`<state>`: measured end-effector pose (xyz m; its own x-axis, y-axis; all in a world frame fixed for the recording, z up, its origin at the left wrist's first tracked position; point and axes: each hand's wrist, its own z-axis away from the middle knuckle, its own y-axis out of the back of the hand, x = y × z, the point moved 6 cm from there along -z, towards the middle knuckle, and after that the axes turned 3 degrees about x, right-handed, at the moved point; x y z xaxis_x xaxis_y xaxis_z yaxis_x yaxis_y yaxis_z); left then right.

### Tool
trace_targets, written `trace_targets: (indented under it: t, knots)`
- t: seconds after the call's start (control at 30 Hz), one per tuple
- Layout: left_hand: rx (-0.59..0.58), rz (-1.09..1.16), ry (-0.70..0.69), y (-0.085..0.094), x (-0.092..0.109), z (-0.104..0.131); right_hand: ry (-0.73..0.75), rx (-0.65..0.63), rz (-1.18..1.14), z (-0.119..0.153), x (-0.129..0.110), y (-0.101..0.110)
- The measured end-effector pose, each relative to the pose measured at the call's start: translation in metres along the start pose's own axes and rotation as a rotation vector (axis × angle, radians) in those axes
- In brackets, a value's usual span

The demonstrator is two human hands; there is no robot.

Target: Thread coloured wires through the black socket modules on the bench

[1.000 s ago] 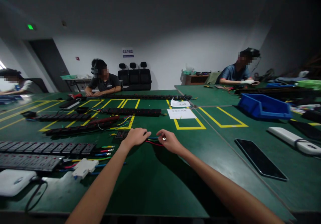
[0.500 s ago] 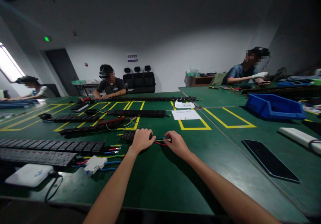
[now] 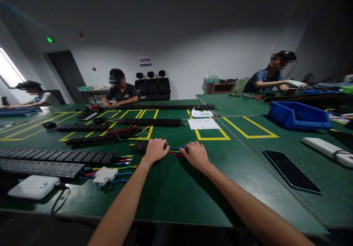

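My left hand (image 3: 156, 151) is closed over a short black socket block (image 3: 140, 146) lying on the green table; its left end sticks out past my fingers. Blue, green-yellow and red wires (image 3: 175, 152) run from the block's right side across to my right hand (image 3: 196, 155). That hand is closed, thumb and fingers pinching the wires near their ends, and the wire tips are hidden behind the fingers. Left of my forearm, long black power strips (image 3: 79, 157) lie with lugged wires, beside a white plastic connector piece (image 3: 104, 176).
More dark strips (image 3: 151, 122) lie across the yellow-taped areas, with paper labels (image 3: 204, 124) nearby. On the right are a blue bin (image 3: 299, 117), a phone (image 3: 291, 171) and a white power bank (image 3: 328, 151). Three co-workers sit around the table.
My right fingers have closed further around the wire ends, hiding the lug that showed before. The right co-worker's gloved hand has reached farther right. The view has shifted slightly.
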<state>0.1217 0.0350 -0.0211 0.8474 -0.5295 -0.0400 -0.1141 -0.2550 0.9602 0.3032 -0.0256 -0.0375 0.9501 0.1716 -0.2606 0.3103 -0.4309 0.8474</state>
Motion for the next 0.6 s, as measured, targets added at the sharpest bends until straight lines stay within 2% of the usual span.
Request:
trace_targets:
  t: [0.23,0.43,0.5,0.6]
  knots:
    - [-0.01,0.019,0.013,-0.002,0.0,0.0,0.067,0.098,-0.223,0.0,0.0,-0.003]
    - [-0.011,0.015,0.021,-0.002,0.001,-0.002,0.138,0.227,-0.393,0.004,-0.014,0.014]
    - [-0.01,0.01,0.021,-0.003,0.001,-0.002,0.186,0.224,-0.449,0.008,-0.023,0.021]
    - [-0.009,-0.001,0.018,-0.003,0.0,-0.002,0.274,0.15,-0.5,0.016,-0.041,0.027]
